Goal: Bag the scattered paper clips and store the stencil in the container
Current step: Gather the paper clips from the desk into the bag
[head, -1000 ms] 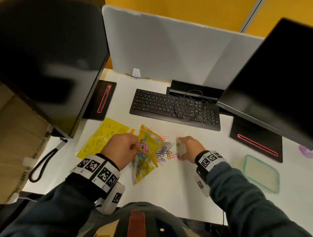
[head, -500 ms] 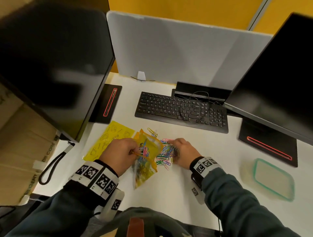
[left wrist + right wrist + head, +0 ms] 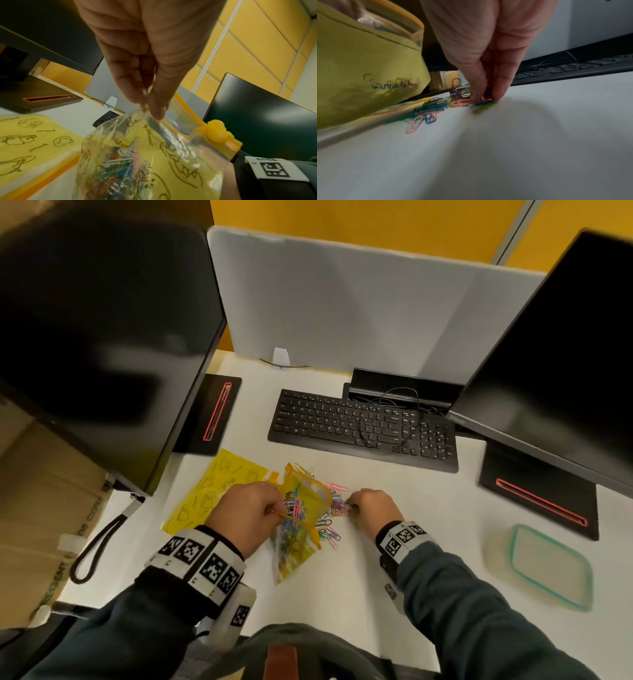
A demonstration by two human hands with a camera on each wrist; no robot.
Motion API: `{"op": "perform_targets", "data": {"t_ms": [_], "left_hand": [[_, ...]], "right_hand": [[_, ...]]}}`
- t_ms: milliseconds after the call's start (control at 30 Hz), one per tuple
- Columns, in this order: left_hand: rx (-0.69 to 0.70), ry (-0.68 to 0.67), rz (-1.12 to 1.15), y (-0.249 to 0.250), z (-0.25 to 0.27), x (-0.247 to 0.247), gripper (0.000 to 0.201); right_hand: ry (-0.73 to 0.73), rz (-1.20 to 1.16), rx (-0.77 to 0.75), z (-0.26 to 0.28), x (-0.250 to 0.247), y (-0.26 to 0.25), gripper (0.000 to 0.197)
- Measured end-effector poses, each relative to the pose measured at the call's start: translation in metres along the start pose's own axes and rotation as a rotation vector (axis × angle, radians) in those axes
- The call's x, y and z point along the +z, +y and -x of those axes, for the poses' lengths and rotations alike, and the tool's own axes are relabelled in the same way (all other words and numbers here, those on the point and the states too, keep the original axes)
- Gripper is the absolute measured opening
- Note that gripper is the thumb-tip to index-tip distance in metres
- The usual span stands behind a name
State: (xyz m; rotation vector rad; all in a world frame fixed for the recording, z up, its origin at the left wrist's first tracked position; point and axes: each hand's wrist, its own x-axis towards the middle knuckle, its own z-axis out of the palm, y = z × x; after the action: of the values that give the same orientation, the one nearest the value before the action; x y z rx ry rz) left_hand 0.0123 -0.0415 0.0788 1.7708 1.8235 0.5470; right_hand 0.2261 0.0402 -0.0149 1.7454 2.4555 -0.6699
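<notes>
My left hand point(image 3: 246, 515) pinches the top edge of a clear-and-yellow zip bag point(image 3: 298, 529), holding its mouth open; several coloured paper clips point(image 3: 120, 166) lie inside it. In the left wrist view the thumb and fingers point(image 3: 150, 102) squeeze the plastic beside the orange zip slider point(image 3: 217, 132). Loose paper clips point(image 3: 334, 508) lie in a pile just right of the bag. My right hand point(image 3: 371, 508) has its fingertips point(image 3: 481, 94) down on that pile, pinching clips point(image 3: 462, 100) against the desk. A yellow stencil point(image 3: 212, 491) lies flat left of the bag, partly under my left hand.
A green-rimmed container point(image 3: 548, 568) sits at the right on the white desk point(image 3: 376, 594). A black keyboard point(image 3: 363, 429) lies behind the clips. Two monitors point(image 3: 555, 364) on black stands point(image 3: 537, 498) flank the desk; a grey divider point(image 3: 359, 309) stands behind.
My right hand has moved left from the bare desk into the clip pile and closed its fingertips on clips. The left hand has kept holding the bag in the same place.
</notes>
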Motion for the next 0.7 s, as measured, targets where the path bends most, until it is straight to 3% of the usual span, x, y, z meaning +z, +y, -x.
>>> {"op": "perform_targets", "data": {"t_ms": [100,267,400,600,700], "left_hand": [[-0.014,-0.004,0.010,-0.002,-0.001,-0.003,0.008],[-0.048,0.011,0.016,-0.007,-0.002,-0.006,0.007],[-0.036,0.027,0.037,-0.006,-0.004,-0.007,0.007],[0.030,0.051,0.073,0.001,-0.006,-0.003,0.008],[0.085,0.078,0.104,0.007,-0.005,-0.003,0.008]], "right_hand": [[0.048,-0.096,0.053,0.004,-0.007,0.003,0.026],[0.248,-0.388,0.138,0.019,-0.039,-0.002,0.015],[0.258,-0.607,0.081,0.033,-0.072,-0.024,0.011],[0.133,-0.286,-0.105,0.034,-0.099,-0.071,0.015],[0.119,-0.320,-0.090,0.032,-0.098,-0.085,0.028]]}}
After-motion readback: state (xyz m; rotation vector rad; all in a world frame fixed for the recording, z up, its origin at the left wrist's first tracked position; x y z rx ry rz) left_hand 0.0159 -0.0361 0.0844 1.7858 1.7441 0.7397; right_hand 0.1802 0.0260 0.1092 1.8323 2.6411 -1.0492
